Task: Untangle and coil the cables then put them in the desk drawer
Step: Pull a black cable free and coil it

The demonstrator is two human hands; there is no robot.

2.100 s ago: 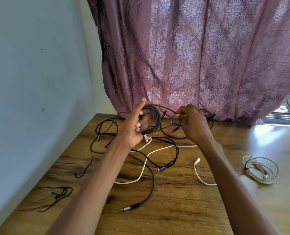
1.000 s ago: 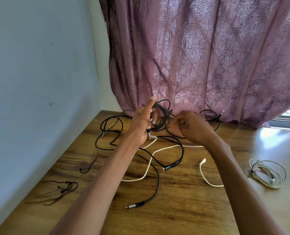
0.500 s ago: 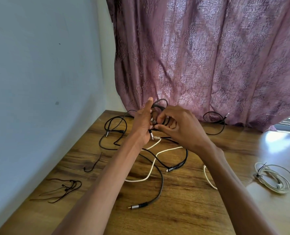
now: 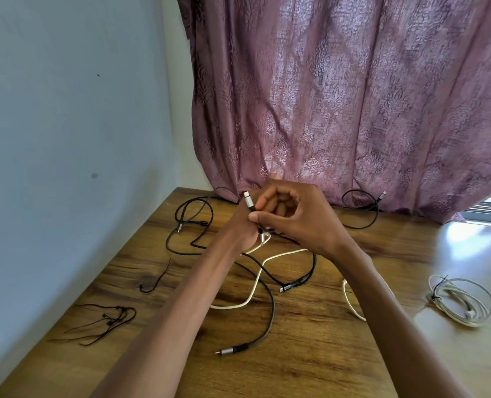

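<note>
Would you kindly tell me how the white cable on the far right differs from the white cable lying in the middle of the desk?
The right white cable is coiled and tied; the middle white cable lies loose, crossed by black cables. Both rest on the desk.

Left hand (image 4: pixel 242 225): raised at centre, largely hidden behind the right, forearm bare and extended forward. Right hand (image 4: pixel 296 216): held in front of the left, fingers (image 4: pixel 263 203) curled, thumb and forefinger pinched together; forearm bare, angled in from the lower right.
</note>
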